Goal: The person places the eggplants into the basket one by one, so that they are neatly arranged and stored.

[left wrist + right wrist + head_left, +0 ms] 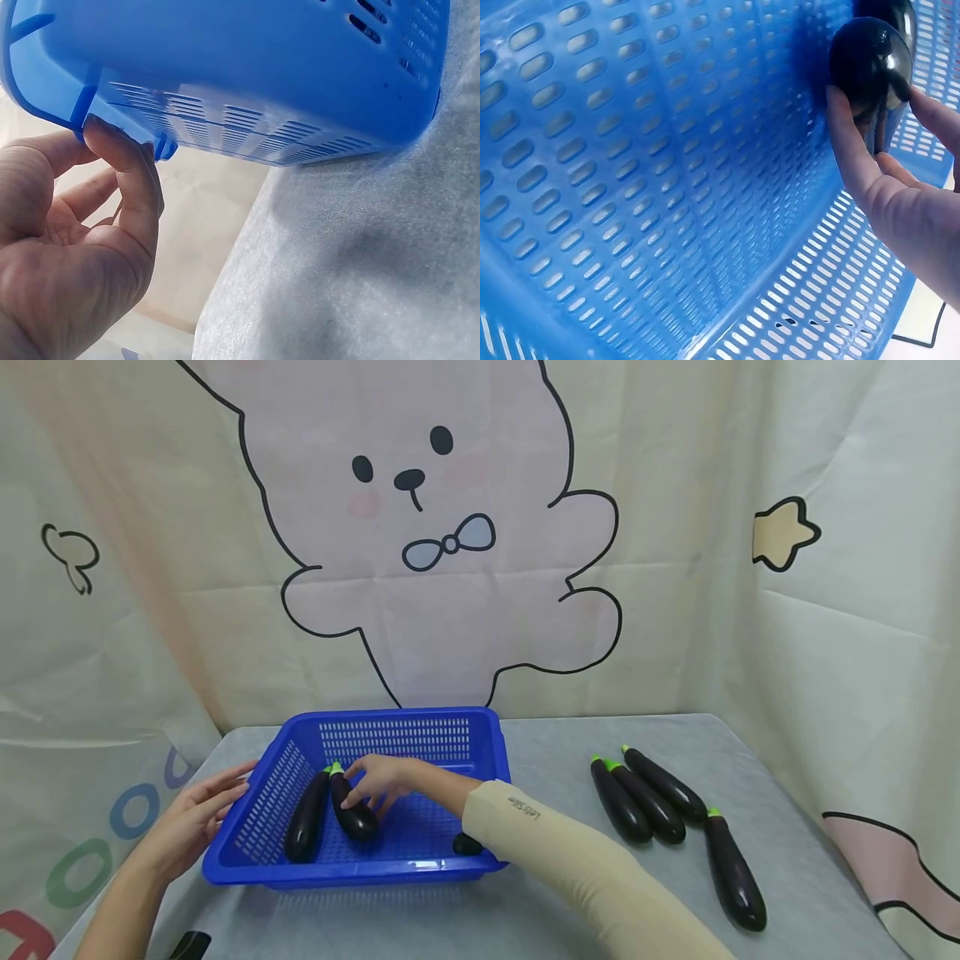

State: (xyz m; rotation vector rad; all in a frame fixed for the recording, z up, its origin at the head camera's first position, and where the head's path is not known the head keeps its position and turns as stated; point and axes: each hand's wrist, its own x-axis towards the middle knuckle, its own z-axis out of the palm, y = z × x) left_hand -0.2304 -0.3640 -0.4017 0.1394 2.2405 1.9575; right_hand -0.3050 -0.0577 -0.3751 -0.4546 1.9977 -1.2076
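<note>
A dark purple eggplant (355, 810) with a green stem end lies in the left part of a blue plastic basket (420, 866). My right hand (378, 777) reaches into the basket and grips this eggplant from above. In the right wrist view, fingers (855, 154) close about its rounded end. A second eggplant (306, 820) lies beside it, nearer the basket's left wall. At the left rim, my left hand (197, 814) holds the basket's edge. The left wrist view shows thumb and fingers (124, 161) pinching the flange from outside.
Several eggplants (654, 802) lie on the grey table (555, 827) to the right of the basket, three close together and one (733, 872) nearer the front. A small black object (468, 844) shows beneath the right sleeve. Behind the table hangs a printed curtain (660, 635).
</note>
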